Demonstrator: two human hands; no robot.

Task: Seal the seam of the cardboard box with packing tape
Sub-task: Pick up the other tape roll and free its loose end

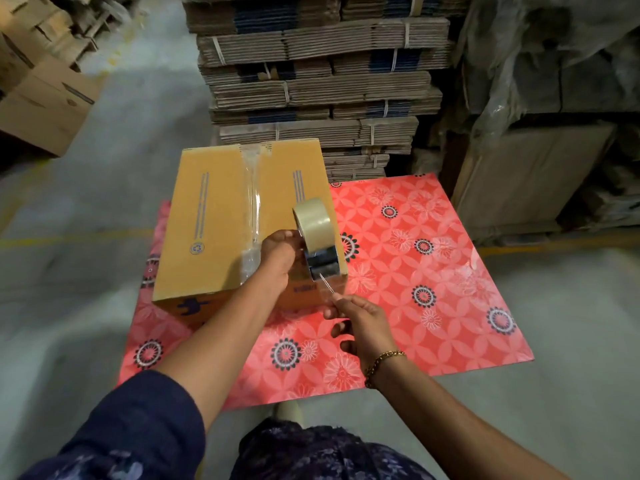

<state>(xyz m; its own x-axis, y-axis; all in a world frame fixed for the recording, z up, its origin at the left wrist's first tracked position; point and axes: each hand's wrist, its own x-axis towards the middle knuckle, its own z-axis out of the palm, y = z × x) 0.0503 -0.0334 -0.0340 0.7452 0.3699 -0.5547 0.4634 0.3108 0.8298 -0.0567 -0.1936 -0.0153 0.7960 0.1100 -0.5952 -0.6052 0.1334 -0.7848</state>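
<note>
Warehouse floor, red floral mat (415, 271) carrying closed cardboard box (214, 230), my left hand (277, 254) gripping packing tape roll (317, 237), right hand (360, 323) pinching its loose tape end (327, 287).

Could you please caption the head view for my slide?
Left hand holds tape roll over taped box; right hand pinches the tape's free end.

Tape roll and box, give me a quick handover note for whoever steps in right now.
Left hand holds the tape roll upright above the box's near right corner.
Right hand pinches the pulled-out free end of tape just below the roll.
The cardboard box sits closed on the red floral mat.
Done: a clear tape strip already runs along the top seam.
Left: whether more tape is needed is unclear; the free end is not stuck down or cut.
</note>
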